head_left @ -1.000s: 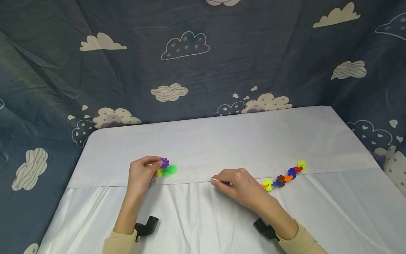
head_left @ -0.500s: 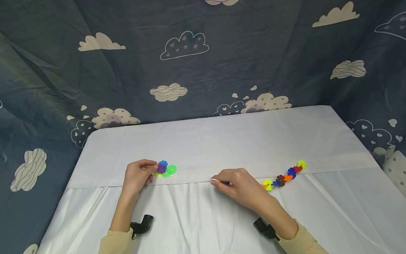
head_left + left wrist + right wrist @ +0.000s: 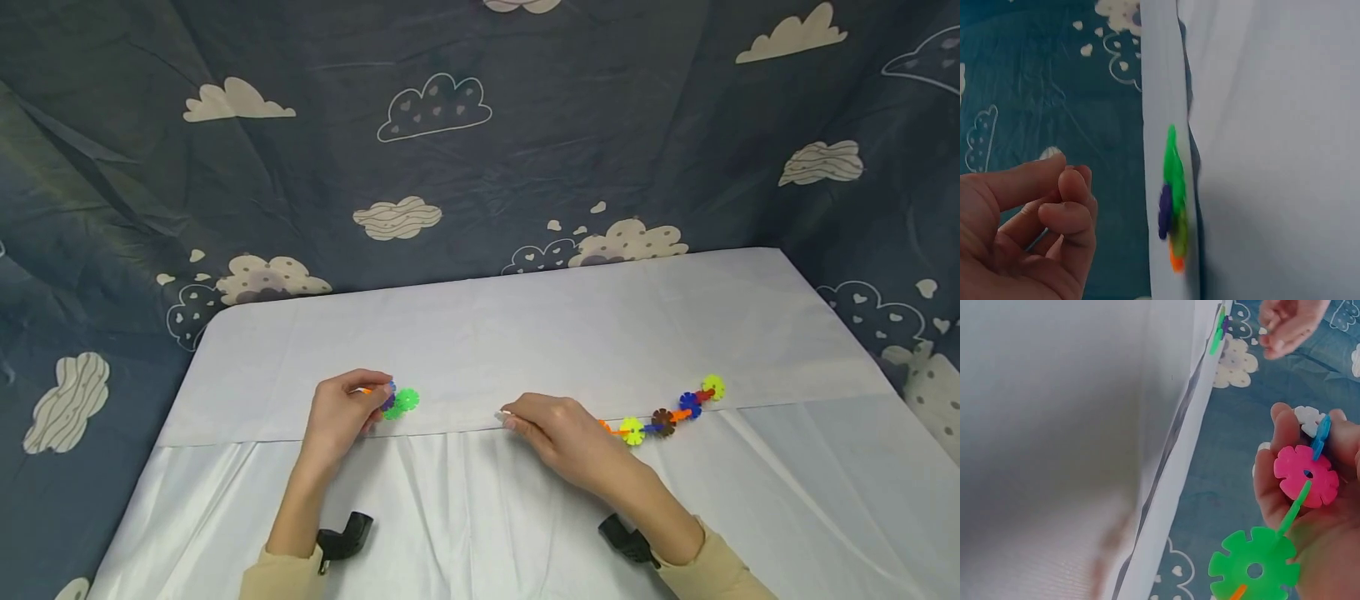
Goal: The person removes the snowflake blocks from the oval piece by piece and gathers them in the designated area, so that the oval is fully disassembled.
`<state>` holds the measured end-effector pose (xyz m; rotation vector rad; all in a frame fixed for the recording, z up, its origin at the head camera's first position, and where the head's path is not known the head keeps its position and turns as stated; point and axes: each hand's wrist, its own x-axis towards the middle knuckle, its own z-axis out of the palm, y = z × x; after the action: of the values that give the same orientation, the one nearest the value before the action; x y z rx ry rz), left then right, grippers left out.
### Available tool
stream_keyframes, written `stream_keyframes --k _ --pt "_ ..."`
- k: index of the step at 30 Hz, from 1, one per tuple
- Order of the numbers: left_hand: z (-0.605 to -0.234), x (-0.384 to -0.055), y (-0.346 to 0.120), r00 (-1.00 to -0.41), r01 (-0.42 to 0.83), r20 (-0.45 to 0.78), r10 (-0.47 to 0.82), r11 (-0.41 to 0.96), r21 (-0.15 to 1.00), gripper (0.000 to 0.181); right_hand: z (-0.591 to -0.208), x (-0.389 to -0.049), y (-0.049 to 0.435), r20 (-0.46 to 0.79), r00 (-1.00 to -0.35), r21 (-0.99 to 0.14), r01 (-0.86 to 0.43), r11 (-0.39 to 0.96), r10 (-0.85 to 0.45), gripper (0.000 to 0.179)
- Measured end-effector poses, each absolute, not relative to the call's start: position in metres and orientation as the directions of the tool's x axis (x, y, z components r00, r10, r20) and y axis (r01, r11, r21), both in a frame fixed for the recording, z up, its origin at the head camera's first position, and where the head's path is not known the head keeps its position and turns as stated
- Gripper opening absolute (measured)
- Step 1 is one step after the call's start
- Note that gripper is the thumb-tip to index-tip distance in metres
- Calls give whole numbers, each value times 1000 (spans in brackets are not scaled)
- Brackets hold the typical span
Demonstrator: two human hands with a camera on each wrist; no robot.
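My right hand (image 3: 566, 433) pinches a white snowflake disc (image 3: 1307, 417) between thumb and fingers, the end of a chain of interlocking discs (image 3: 663, 422). From it run a blue disc (image 3: 1320, 437), a pink one (image 3: 1294, 469) and a green one (image 3: 1235, 547), and the far part trails right over the cloth. My left hand (image 3: 337, 412) hovers over a small group of loose discs, its fingers loosely curled with nothing seen between them. In that group are green discs (image 3: 407, 400), a purple disc (image 3: 1164, 212) and an orange one (image 3: 1177, 259); the hand partly covers them in the head view.
A white cloth (image 3: 480, 350) covers the table, with a fold line across its middle. Behind it hangs a dark blue curtain (image 3: 525, 150) with cloud prints. Black wrist mounts (image 3: 347, 536) sit on both forearms.
My left hand drew back left from the loose discs, uncovering blue and purple ones, then came back over them. The right hand rose slightly, shifting the near end of the chain.
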<state>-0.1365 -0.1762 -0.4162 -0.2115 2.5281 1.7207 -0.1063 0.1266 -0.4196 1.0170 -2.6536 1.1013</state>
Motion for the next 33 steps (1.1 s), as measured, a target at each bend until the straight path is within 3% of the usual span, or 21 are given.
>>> stream_keyframes --k 8,16,22,33 --pt "-410 -116 -128 -988 57 -6 155 400 915 14 -419 -106 126 307 -770 -609 -610 506 -559 16" --pt "-412 -100 -95 -913 362 219 343 439 822 17 -419 -108 126 351 -743 -617 -641 456 -569 12" --pt "-414 -96 -88 -893 408 252 373 434 803 12 -420 -107 125 337 -751 -690 -607 394 -567 6" --pt "-419 -97 -87 -821 532 379 428 328 781 11 -416 -105 127 169 -813 -774 -460 435 -558 21"
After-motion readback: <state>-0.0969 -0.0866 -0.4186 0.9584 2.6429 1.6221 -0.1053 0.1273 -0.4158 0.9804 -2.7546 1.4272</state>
